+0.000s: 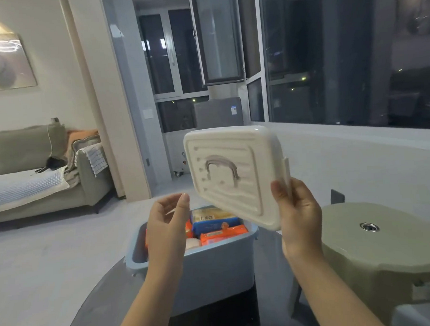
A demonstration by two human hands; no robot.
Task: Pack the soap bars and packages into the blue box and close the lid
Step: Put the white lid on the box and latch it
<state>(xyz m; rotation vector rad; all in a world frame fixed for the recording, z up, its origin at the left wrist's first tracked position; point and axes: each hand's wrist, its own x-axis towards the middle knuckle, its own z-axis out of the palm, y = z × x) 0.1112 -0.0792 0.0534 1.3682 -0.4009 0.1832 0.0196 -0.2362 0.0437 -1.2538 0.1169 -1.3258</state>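
The blue box (213, 269) stands on a dark glass table, its top uncovered. Inside lie an orange soap package (223, 234), a blue and yellow package (214, 220) and a pale round soap bar (193, 244). My right hand (297, 216) grips the white lid (229, 174) by its right edge and holds it tilted in the air above the box, handle side facing me. My left hand (166, 221) hovers over the box's left side with relaxed fingers, holding nothing and not touching the lid.
A pale green plastic stool (385, 244) stands close on the right of the table (270, 271). A grey sofa (37, 175) is at the far left, windows at the back. Grey floor lies between.
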